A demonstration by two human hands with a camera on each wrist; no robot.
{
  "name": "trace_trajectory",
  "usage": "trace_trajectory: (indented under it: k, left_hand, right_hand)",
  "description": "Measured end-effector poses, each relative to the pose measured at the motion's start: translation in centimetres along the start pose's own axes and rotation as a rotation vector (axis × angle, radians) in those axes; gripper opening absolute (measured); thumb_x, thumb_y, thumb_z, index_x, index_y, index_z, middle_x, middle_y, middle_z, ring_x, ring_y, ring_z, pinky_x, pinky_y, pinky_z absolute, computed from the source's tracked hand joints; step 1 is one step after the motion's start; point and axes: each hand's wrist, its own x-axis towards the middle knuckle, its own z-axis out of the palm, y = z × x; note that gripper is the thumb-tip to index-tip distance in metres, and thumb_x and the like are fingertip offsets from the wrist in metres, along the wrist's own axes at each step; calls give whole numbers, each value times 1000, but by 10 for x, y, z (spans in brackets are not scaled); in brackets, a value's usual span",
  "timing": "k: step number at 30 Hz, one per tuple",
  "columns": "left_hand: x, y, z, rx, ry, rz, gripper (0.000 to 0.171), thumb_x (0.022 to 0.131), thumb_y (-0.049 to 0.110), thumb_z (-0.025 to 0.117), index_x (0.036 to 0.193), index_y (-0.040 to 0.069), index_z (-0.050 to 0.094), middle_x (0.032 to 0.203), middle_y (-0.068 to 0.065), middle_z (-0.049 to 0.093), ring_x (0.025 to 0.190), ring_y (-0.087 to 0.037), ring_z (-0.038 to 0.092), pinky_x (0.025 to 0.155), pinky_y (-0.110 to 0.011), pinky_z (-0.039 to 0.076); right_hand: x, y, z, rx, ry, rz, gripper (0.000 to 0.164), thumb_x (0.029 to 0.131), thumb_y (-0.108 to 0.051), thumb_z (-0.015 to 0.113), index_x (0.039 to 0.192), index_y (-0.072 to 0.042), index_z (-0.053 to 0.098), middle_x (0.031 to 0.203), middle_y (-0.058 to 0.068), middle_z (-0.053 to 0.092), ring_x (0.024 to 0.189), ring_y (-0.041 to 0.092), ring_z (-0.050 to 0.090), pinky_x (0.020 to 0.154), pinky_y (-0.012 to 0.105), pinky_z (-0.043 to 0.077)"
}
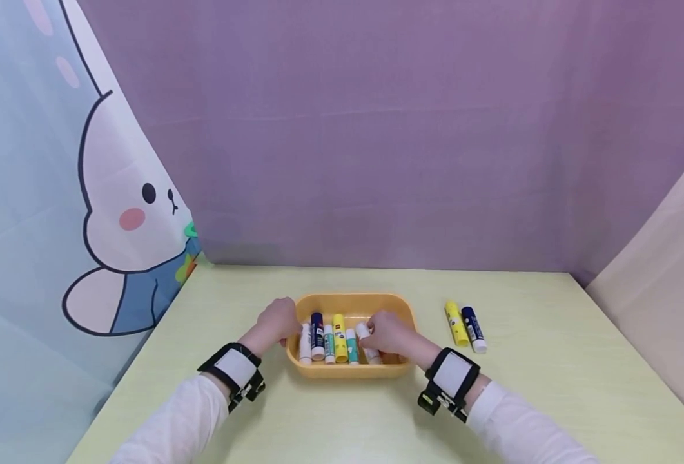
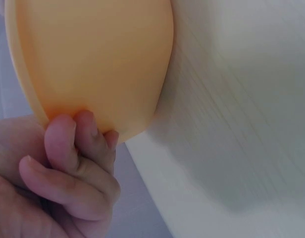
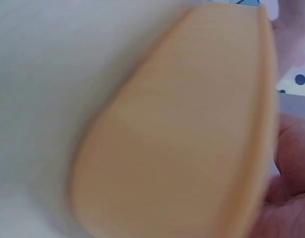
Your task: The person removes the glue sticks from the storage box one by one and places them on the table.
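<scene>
A yellow-orange plastic tray (image 1: 350, 372) stands on the table with several glue sticks lying side by side in it. Among them are a navy one (image 1: 317, 335), a yellow one (image 1: 340, 338) and a teal-and-white one (image 1: 351, 348). My left hand (image 1: 276, 321) grips the tray's left end; in the left wrist view its curled fingers (image 2: 85, 144) touch the outer wall. Inside the tray's right side, my right hand (image 1: 394, 335) pinches a white glue stick (image 1: 371, 354), which leans slightly. The tray wall (image 3: 167, 134) hides that stick in the right wrist view.
On the table (image 1: 550, 361), right of the tray, lie a yellow glue stick (image 1: 456, 323) and a navy one with a white end (image 1: 473, 328), close together. A purple cloth (image 1: 376, 142) hangs behind the table, and a printed curtain (image 1: 28, 258) borders the left.
</scene>
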Motion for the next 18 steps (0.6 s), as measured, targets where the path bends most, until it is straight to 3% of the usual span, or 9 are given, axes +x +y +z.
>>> trace_trajectory:
  k: [9,18]
  left_hand:
    - [-1,-1,1,-8,14,12,19,83,6,63,97,-5,58,65,-9,59,42,-15,58,38,-21,45]
    - [-3,1,-1,16,23,25,12,82,7,63,89,-2,59,58,-8,60,40,-15,57,36,-21,44]
  right_hand:
    - [-10,-16,-34,7,-2,-38,29,83,-17,70,105,2,66,77,5,63,58,16,61,57,31,55]
    - [-24,-19,-72,20,52,-60,38,84,-17,68,115,4,62,85,8,65,62,13,61,59,30,56]
